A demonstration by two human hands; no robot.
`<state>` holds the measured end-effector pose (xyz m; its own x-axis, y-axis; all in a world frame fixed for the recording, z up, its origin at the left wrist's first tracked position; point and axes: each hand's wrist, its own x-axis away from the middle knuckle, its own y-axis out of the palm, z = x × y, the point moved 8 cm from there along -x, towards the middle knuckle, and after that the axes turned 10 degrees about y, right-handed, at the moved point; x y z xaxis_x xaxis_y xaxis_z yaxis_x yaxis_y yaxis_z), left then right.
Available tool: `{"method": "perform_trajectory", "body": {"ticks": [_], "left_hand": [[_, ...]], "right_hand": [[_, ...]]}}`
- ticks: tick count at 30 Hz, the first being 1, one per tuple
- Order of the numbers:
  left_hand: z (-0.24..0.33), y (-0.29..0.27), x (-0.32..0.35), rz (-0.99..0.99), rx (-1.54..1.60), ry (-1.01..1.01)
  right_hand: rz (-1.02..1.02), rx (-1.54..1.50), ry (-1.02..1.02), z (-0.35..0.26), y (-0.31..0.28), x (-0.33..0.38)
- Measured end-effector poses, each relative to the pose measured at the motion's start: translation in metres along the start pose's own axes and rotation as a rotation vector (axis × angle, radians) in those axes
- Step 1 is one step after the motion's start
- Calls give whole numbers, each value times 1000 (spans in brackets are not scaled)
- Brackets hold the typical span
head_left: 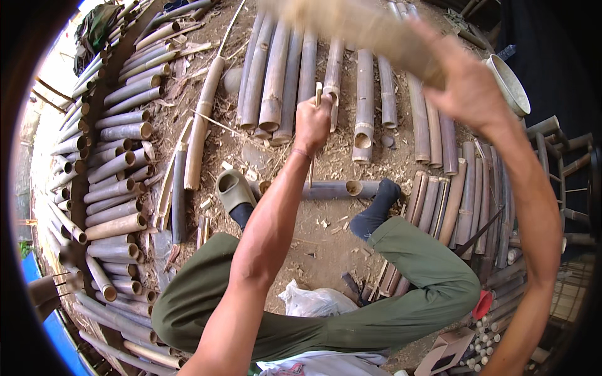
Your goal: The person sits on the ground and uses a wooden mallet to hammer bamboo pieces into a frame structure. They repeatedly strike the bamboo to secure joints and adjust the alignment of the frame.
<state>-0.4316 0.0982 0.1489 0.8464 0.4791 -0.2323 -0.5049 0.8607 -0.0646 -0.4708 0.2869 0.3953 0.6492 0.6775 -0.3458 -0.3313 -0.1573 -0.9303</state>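
Note:
My left hand (313, 127) is closed around a slim chisel (319, 94), whose pale top pokes out above the fist. Its thin lower end (310, 177) points down at a dark bamboo tube (329, 190) lying crosswise on the ground. A round hole (354, 188) is cut in the tube's upper side, right of the chisel. Raised at the upper right, my right hand (470, 84) grips a thick wooden club (370, 31), blurred by motion. My sock-covered right foot (376, 210) rests against the tube's right end; a clog (235, 189) is on my left foot by the other end.
Bamboo tubes (274, 81) lie in a row ahead, one with a cut hole (362, 140). More tubes (116, 194) are stacked on the left, and split lengths (451, 200) on the right. Wood chips litter the dirt. A white plastic bag (313, 301) sits between my legs; a bucket (511, 84) stands far right.

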Motion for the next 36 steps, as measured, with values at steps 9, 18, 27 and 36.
{"method": "perform_trajectory", "body": {"ticks": [9, 18, 27, 36], "left_hand": [[11, -3, 25, 29, -84, 176], [29, -13, 63, 2, -52, 288], [30, -27, 99, 52, -46, 266], [19, -32, 102, -14, 33, 155]], "right_hand": [[-320, -280, 125, -37, 41, 69], [-59, -549, 101, -45, 14, 100], [218, -762, -43, -71, -57, 93], [-484, -789, 254, -83, 8, 119]]}}
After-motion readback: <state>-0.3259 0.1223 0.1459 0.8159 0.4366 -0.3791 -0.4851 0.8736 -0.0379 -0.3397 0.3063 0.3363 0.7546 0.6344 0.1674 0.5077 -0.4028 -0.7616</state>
